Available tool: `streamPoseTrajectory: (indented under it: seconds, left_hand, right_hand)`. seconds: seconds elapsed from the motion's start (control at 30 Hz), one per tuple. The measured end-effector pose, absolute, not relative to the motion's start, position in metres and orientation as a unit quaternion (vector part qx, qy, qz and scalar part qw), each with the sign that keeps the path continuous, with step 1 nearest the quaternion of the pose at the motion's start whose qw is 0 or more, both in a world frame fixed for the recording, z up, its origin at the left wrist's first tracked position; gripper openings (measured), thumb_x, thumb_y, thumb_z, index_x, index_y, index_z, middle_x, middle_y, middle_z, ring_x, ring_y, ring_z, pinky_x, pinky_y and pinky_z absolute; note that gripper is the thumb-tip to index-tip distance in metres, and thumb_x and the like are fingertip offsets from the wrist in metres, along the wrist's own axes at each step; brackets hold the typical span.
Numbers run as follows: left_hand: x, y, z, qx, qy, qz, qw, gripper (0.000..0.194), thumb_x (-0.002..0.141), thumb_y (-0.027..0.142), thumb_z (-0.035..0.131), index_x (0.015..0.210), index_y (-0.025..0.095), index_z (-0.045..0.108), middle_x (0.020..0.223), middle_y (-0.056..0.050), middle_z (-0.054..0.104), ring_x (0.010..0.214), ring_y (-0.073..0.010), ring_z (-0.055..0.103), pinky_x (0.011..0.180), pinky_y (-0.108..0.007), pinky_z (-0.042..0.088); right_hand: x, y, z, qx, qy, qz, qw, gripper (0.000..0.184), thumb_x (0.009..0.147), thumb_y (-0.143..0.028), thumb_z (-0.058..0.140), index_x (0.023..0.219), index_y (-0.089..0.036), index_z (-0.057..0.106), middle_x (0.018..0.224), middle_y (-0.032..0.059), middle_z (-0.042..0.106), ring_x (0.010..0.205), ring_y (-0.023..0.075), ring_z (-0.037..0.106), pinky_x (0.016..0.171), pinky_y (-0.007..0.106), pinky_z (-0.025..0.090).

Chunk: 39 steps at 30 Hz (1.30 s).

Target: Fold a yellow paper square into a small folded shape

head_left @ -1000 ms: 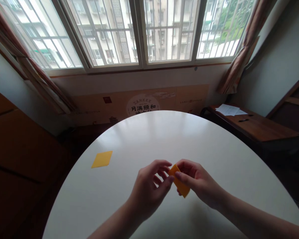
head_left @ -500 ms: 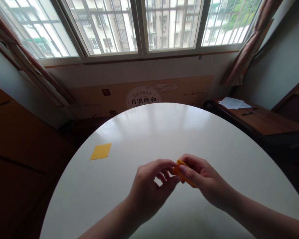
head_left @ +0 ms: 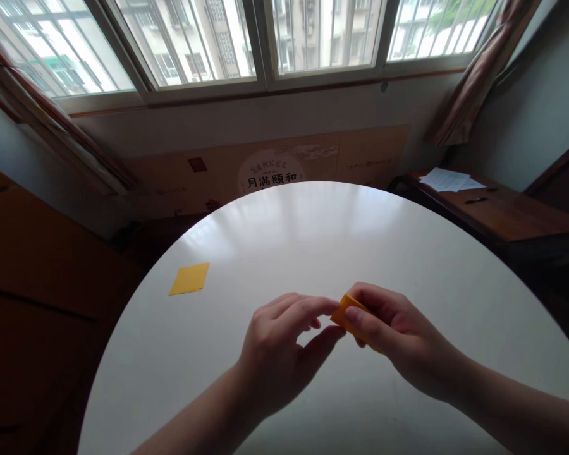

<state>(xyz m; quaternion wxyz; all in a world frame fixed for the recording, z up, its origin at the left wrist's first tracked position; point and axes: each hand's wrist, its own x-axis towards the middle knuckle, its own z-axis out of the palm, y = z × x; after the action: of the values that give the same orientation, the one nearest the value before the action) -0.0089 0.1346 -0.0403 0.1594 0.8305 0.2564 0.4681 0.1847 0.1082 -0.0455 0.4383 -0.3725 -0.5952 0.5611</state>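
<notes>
Above the round white table [head_left: 408,253] I hold a small folded orange paper [head_left: 345,311] between both hands. My right hand [head_left: 393,332] wraps around it, thumb and fingers closed, hiding most of it. My left hand [head_left: 284,344] pinches its left corner with thumb and forefinger. A flat yellow-orange paper square [head_left: 189,279] lies on the table far to the left, out of either hand's touch.
A printed cardboard panel [head_left: 270,170] leans against the wall under the barred windows. A dark wooden side table [head_left: 516,218] at the right carries white sheets [head_left: 448,179] and a pen. Dark wooden furniture stands at the left.
The orange paper has been closed up between my fingers and shows less than before. Both hands stay together over the table while the view has tipped downward.
</notes>
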Motion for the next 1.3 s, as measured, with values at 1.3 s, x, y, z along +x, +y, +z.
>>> streamPoseTrajectory:
  seconds: [1.3]
  left_hand:
    - [-0.0102,0.1382,-0.0417,0.846,0.199,0.487,0.085,0.026,0.08,0.007,0.076,0.103,0.014,0.067,0.088,-0.006,0.077,0.072,-0.0155,0.069,0.063,-0.028,0.056]
  right_hand:
    - [0.1856,0.1051,-0.0442,-0.366,-0.597,0.554,0.451,0.023,0.101,-0.034,0.059,0.085,-0.017,0.059,0.067,-0.0038,0.049,0.057,0.0078,0.044,0.052,0.019,0.038]
